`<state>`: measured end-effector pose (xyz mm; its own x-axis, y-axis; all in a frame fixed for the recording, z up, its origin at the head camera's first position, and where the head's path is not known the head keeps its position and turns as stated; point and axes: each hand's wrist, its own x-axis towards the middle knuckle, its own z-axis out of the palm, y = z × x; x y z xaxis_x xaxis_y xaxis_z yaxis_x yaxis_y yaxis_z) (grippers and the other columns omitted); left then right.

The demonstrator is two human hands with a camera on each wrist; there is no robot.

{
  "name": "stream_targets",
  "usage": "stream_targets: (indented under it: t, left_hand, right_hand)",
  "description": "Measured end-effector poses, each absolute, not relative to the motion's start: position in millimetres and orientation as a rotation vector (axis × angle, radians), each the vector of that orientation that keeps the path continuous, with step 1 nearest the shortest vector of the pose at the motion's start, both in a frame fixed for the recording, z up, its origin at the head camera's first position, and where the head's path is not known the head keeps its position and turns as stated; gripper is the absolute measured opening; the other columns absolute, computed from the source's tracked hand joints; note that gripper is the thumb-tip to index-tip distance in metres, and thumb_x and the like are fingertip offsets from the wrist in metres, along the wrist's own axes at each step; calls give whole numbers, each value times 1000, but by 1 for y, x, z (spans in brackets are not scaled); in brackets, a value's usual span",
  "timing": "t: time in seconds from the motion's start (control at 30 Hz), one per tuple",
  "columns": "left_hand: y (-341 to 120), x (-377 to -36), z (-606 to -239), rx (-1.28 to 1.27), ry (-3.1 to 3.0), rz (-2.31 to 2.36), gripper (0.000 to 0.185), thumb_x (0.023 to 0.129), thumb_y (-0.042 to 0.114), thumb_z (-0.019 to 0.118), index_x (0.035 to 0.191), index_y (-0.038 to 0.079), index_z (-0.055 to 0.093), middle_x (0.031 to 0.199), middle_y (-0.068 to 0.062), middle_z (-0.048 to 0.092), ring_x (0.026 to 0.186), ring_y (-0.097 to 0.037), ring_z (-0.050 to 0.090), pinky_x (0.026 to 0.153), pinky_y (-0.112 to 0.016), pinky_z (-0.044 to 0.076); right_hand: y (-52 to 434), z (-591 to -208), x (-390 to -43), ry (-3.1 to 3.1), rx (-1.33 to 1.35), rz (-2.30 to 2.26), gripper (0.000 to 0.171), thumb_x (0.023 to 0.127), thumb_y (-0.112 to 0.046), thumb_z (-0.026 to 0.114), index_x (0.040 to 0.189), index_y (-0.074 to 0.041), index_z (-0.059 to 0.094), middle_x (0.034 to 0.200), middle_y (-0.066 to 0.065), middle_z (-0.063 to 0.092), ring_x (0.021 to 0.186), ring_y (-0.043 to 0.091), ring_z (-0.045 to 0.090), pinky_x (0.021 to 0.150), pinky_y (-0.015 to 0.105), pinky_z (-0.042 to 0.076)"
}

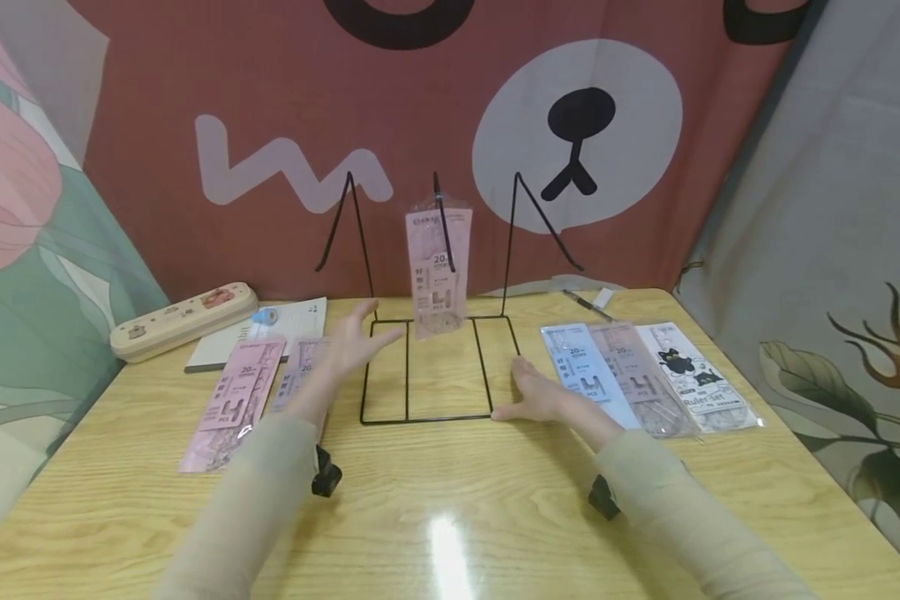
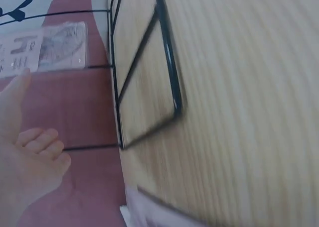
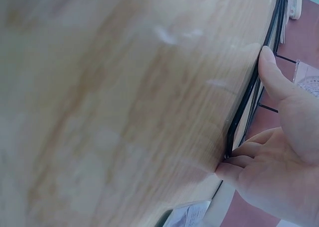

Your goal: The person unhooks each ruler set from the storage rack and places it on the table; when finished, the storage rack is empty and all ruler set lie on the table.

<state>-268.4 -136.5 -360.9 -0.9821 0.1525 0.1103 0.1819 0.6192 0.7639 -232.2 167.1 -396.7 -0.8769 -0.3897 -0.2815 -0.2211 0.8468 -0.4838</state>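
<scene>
Print on hanging pink packet too small to read. My left sleeve covers part of pink packets on bench. Left wrist view motion-blurred.

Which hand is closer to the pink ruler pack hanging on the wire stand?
Left. The left hand hovers open just left of the hanging pink pack; the right hand rests lower, touching the wire stand at its base corner.

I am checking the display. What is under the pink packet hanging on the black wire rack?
Under the pink plastic packet are the black wire rack's base frame and bare wooden table; nothing seems hidden.
</scene>
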Motion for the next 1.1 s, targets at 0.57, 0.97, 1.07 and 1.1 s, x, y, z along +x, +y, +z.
stream_targets:
  t: [0.57, 0.97, 1.07, 1.1]
  left_hand:
    - [-78, -292, -358, -292, -2480, -1906, 60, 88, 33, 67, 138, 11, 42, 135, -11, 54, 126, -28, 50, 105, -44, 43]
    - [-69, -279, -357, -268, -2498, -1807, 30, 89, 22, 65, 114, 5, 64, 111, -13, 69, 99, -26, 67, 85, -34, 56]
    - [-71, -272, -358, -306, -2498, -1793, 27, 88, 20, 67, 110, 5, 66, 107, -13, 71, 96, -25, 69, 83, -32, 57]
    - [-71, -269, -359, -326, -2504, -1777, 26, 87, 19, 67, 109, 5, 67, 107, -13, 71, 95, -24, 69, 82, -32, 57]
  right_hand:
    - [167, -397, -233, 2651, -439, -631, 107, 84, -43, 67, 144, 15, 0, 152, 33, -5, 143, 43, 0, 119, 49, 5]
    - [167, -398, -234, 2655, -451, -623, 107, 84, -43, 67, 144, 15, 0, 152, 33, -5, 143, 43, 0, 119, 49, 5]
    - [167, -398, -234, 2656, -438, -617, 108, 84, -44, 67, 145, 14, -1, 152, 32, -6, 144, 42, 0, 119, 48, 5]
    - [167, -398, -234, 2655, -435, -617, 108, 84, -44, 67, 145, 14, -1, 152, 32, -6, 144, 42, 0, 119, 48, 5]
